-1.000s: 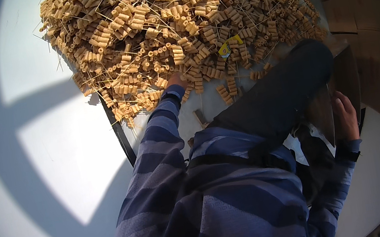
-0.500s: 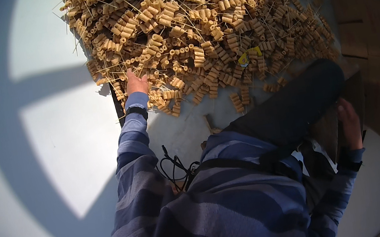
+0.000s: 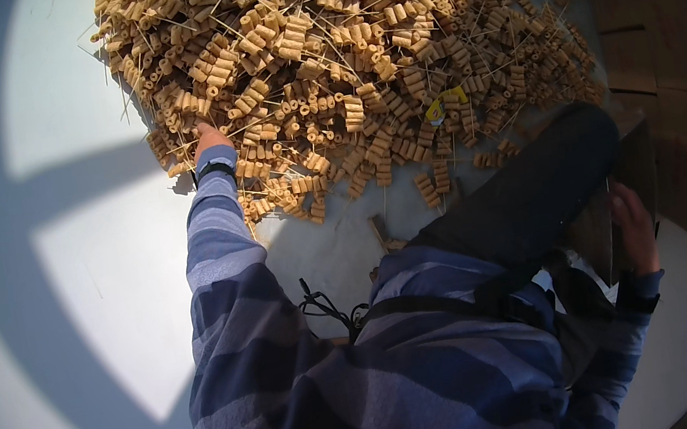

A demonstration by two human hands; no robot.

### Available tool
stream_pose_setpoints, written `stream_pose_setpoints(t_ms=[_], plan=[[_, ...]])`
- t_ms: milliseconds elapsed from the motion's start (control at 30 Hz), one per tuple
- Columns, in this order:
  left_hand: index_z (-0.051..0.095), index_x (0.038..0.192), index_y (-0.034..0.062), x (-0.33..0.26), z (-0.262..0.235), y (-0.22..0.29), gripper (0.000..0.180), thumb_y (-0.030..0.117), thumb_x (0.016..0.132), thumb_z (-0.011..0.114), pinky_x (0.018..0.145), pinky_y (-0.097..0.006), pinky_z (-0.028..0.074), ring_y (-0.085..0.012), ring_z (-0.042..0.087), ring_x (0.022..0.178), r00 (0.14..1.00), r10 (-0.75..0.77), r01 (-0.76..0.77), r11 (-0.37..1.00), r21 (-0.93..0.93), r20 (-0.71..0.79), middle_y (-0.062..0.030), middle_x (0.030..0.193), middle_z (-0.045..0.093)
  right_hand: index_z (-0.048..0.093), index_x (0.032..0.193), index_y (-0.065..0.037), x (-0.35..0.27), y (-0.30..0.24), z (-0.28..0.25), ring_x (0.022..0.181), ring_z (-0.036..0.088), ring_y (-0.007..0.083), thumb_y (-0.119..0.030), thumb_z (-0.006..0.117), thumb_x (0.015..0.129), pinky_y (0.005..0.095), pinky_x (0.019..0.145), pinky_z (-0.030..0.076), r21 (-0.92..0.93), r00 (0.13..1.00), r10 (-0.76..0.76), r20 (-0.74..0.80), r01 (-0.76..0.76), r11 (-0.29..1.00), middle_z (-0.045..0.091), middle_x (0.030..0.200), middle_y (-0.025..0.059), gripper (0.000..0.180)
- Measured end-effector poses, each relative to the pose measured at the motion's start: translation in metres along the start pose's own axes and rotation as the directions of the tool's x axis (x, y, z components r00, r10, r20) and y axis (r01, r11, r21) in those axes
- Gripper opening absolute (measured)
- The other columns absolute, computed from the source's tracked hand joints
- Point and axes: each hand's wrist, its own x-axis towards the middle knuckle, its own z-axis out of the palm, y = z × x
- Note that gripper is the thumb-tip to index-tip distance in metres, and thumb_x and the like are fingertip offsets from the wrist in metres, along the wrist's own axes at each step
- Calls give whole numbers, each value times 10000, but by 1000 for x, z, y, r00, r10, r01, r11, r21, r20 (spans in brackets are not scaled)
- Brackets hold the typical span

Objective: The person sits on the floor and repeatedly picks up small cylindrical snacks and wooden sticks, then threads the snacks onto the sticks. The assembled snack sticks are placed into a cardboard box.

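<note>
A large heap of short tan rolls (image 3: 292, 68), many threaded in rows on thin sticks, spreads over the pale surface. My left hand (image 3: 210, 139) reaches into its near left edge. Its fingertips are hidden among the rolls, so whether they grip one does not show. Low at the right, my right hand (image 3: 635, 227) is at the rim of a brown cardboard box (image 3: 589, 241), its fingers bent over the edge and the thumb out of sight.
My dark-trousered leg (image 3: 529, 183) lies between the heap and the box. Flattened cardboard (image 3: 673, 77) lies at the right. A black cable (image 3: 329, 308) is coiled by my waist. A yellow packet (image 3: 445, 104) rests on the heap. Window-shaped shadows cross the pale surface (image 3: 100, 282).
My left hand has moved left and deeper among the rolls, and its fingers show less than before. My right hand stays at the box. The view has shifted slightly.
</note>
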Motion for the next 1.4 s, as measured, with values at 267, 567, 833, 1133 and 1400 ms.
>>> stream_pose_setpoints(t_ms=[267, 567, 833, 1133, 1400], plan=[[570, 1328, 30, 20, 31, -13, 404, 227, 976, 564, 846, -439, 590, -335, 705, 1056, 979, 196, -172, 946, 274, -63, -163, 1179, 712, 515, 1431, -61, 6, -11, 14, 1183, 571, 174, -269, 497, 1066, 322, 1013, 443, 4, 996, -89, 12, 89, 996, 606, 1317, 76, 421], [720, 1115, 64, -21, 5, -8, 257, 178, 971, 541, 868, -433, 575, -328, 699, 1050, 936, 351, -322, 888, 327, -32, -150, 1133, 726, 542, 1393, -29, 1, -33, 11, 1262, 556, 196, -237, 521, 1057, 321, 1074, 408, 7, 997, -75, 12, 75, 997, 614, 1341, 114, 396], [652, 1027, -15, -60, -87, -9, 448, 393, 1016, 467, 713, -398, 529, -304, 665, 777, 821, 562, -553, 827, -105, 101, -162, 820, 689, 533, 1408, -46, 3, -60, 23, 1168, 597, 182, -224, 505, 1058, 314, 1017, 448, 58, 989, -144, 27, 142, 988, 635, 1276, 112, 394], [595, 1043, 80, -217, -159, 75, 303, 362, 1063, 488, 540, -257, 419, -139, 491, 574, 559, 825, 176, -218, -960, -85, -15, 682, 502, 537, 1388, -34, -30, -120, 70, 1128, 604, 162, -138, 555, 1033, 299, 967, 484, 462, 910, -389, 147, 284, 840, 617, 1267, 96, 370], [595, 1044, 73, -390, -106, 163, 351, 381, 1078, 430, 528, -276, 386, -136, 454, 565, 172, 969, 409, 95, -907, 179, -14, 666, 494, 390, 1488, -39, -29, -159, 134, 1202, 555, 163, -128, 646, 984, 307, 960, 497, 608, 771, -603, -203, 582, 540, 519, 1426, 78, 573]])
